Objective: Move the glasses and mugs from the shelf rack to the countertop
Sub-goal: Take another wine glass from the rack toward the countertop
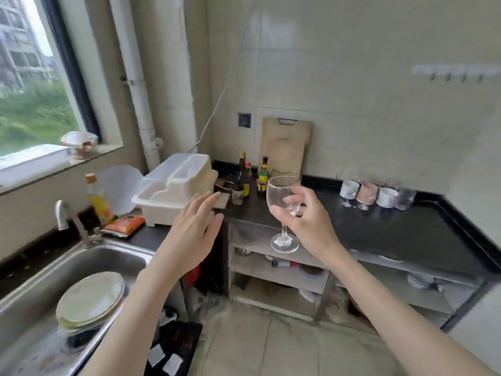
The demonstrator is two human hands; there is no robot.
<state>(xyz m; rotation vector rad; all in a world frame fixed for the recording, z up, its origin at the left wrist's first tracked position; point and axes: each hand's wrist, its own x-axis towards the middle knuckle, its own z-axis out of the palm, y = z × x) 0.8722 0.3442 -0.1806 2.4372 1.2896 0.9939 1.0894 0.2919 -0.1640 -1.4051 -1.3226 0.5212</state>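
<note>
My right hand (307, 218) grips a clear wine glass (279, 194) by the lower bowl, upright in the air above the front edge of the black countertop (401, 234). My left hand (192, 232) hovers flat and empty, fingers straight, near the white dish rack (173, 185). At the back right of the countertop stands a row of several cups and glasses (376, 196), blurred. Under the counter, the shelf rack (282, 270) holds a few dishes and small items.
A steel sink (46, 283) at lower left holds stacked plates (90, 298), with a tap (67, 218) behind it. Sauce bottles (246, 177) and a cutting board (286, 147) stand at the back wall. A yellow bottle (99, 199) and an orange packet (124, 225) lie beside the rack.
</note>
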